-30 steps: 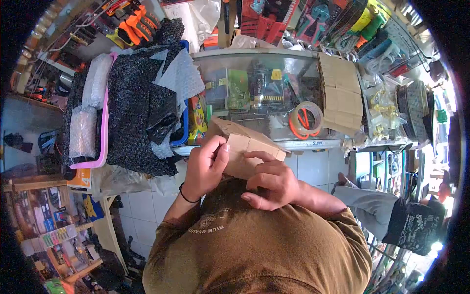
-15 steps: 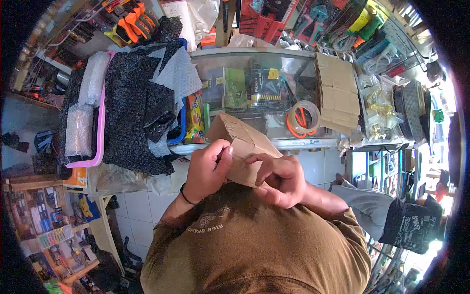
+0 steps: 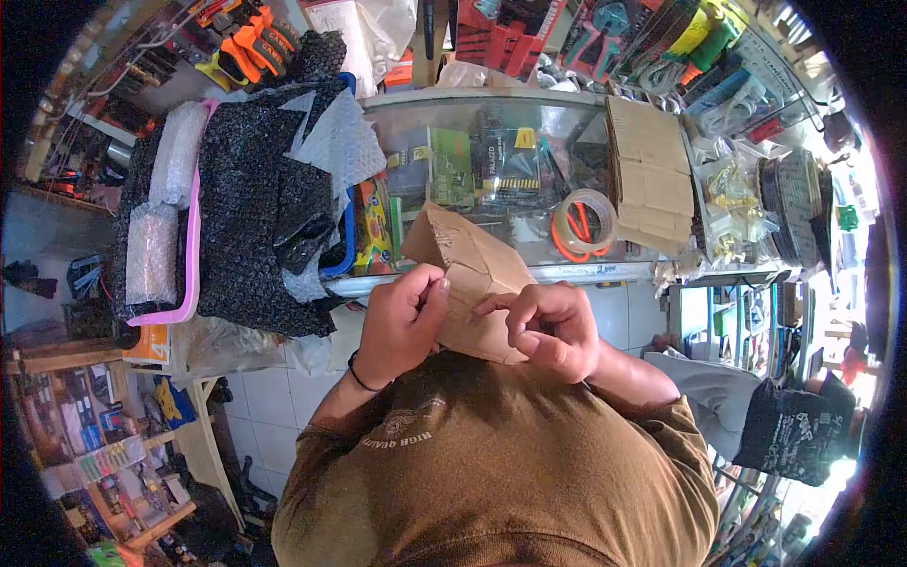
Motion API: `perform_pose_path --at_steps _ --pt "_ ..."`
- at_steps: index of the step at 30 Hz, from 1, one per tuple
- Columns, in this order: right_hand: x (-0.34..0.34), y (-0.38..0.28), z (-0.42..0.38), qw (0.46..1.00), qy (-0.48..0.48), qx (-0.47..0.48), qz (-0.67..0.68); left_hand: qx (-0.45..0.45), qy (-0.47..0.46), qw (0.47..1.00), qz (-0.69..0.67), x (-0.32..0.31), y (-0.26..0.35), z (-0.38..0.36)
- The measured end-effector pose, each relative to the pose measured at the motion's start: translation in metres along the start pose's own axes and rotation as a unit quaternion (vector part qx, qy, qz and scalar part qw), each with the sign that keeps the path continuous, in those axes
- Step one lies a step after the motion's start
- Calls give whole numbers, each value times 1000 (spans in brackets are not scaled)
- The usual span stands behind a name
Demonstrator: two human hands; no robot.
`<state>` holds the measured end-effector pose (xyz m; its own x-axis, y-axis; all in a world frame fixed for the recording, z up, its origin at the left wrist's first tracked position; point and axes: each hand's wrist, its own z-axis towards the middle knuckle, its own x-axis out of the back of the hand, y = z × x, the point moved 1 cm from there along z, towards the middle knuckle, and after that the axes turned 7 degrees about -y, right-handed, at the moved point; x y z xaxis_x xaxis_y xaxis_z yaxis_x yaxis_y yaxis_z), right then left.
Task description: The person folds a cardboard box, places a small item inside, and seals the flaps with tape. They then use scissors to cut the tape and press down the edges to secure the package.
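A small brown cardboard box [image 3: 472,269] is held tilted in front of my chest, over the counter's near edge. My left hand [image 3: 404,317] is closed on its left side, thumb and fingers pinching the cardboard. Near the box's right side, my right hand [image 3: 553,331] holds nothing that I can see. Its index finger reaches to the box's near face, while the thumb is apart from it and the other fingers are partly curled. The box's underside is hidden.
On the glass counter [image 3: 406,109] lie a clear tape roll [image 3: 610,219], orange-handled scissors [image 3: 578,248] and flattened cardboard [image 3: 650,175]. Black bubble wrap [image 3: 250,189] fills the left, beside a pink-rimmed basket [image 3: 195,246]. Packaged tools [image 3: 510,38] stand at the back.
My right hand has shifted slightly right and up, its thumb coming away from the box's lower edge. The box has tilted a little; my left hand keeps its hold.
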<state>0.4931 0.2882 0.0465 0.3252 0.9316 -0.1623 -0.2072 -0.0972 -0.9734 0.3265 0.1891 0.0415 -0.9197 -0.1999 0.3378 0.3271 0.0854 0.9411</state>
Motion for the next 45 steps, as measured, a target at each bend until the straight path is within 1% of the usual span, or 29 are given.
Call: perform_pose_path --at_steps 4,6,7,9,13,15,16,18,19,21,22,24,25,27,28,30,31,33,34,36,38,40,41,43,44,45 --pt "4 -1 0 1000 -9 -9 -5 -18 11 1000 20 -1 0 0" --pt "4 1 0 998 4 -38 48 12 4 1000 5 -1 2 1" --pt "6 2 0 998 4 -38 49 13 3 1000 6 -1 3 1" --pt "9 9 -3 993 -11 -20 114 55 -13 998 -19 -1 5 1" --pt "9 17 -2 987 23 13 160 23 -13 1000 -14 -2 4 2" --pt "12 17 -2 967 40 -52 247 43 -3 999 -29 -3 6 3" --pt "11 14 -2 967 41 -53 247 43 -4 999 -30 -3 6 3" --pt "8 7 -1 979 77 -53 182 57 -4 998 -27 -3 6 3" --pt "6 8 -2 979 75 -53 182 57 -2 998 -27 -3 5 4" --pt "4 12 -6 986 100 -27 133 -19 19 999 27 -3 3 6" --pt "4 15 -8 985 102 -27 133 -19 18 999 27 -3 2 6" --pt "6 18 -12 986 81 38 138 -14 26 999 15 -3 -1 6" --pt "6 16 -13 986 82 38 138 -15 25 999 15 -3 -2 6" --pt "7 10 -13 988 123 7 92 -14 38 999 4 -2 -5 6" --pt "7 9 -13 988 123 8 93 -14 38 999 4 -3 -6 6" --pt "7 9 -12 989 144 -15 8 28 33 998 -43 -3 -8 5" --pt "6 11 -12 989 144 -16 8 28 32 998 -43 -2 -8 5" --pt "4 15 -12 992 120 12 -25 0 30 1000 0 -1 -6 6" --pt "3 13 -13 992 121 12 -25 0 30 1000 0 -1 -6 6" --pt "1 9 -14 994 94 -45 -35 -8 40 999 4 -1 -5 7" --pt "0 13 -13 995 89 -32 -37 -4 37 999 -11 -2 -9 6" --pt "1 20 -12 996 82 36 -1 -1 34 999 -26 -2 -9 6" --pt "2 22 -12 996 81 36 -2 -3 39 999 -21 -2 -8 6" --pt "4 25 -13 995 73 23 71 -5 44 999 -16 -2 -7 6" --pt "2 22 -12 995 72 22 71 -10 49 999 -1 -2 -9 6" --pt "0 16 -12 993 83 -26 77 -16 55 998 14 -2 -10 6"
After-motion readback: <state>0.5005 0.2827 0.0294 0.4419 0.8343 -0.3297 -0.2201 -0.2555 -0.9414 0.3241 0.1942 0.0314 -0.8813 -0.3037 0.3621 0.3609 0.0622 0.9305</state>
